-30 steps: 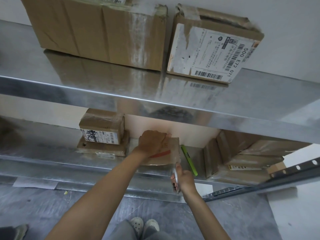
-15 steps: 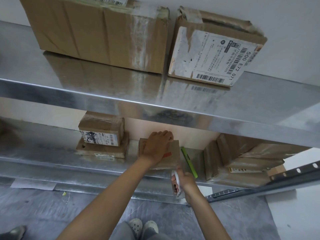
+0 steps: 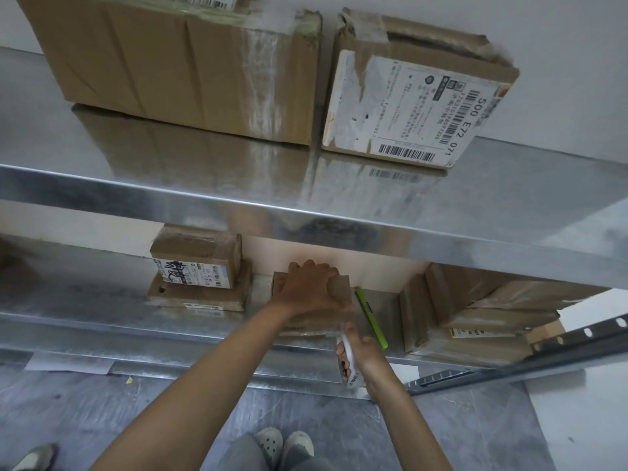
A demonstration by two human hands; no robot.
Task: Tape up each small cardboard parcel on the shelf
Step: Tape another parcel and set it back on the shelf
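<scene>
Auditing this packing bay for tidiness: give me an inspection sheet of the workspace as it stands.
Surface: shiny steel lower shelf, holds parcels.
Job's things: small brown cardboard parcel under left hand; white tape roll in right hand; two stacked labelled parcels to its left; more cardboard parcels at right.
Clutter: green stick-shaped tool beside the parcel; paper sheet on floor.
Grips: left hand holds parcel top; right hand grips tape roll.
Cables: nothing seen.
Surroundings: two large cardboard boxes on upper shelf; grey floor, person's shoes.

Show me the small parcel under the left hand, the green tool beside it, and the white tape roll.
small parcel [image 3: 341, 288]: head view, bare top by right corner.
green tool [image 3: 370, 317]: head view, middle of its body.
white tape roll [image 3: 348, 355]: head view, outer white rim.
</scene>
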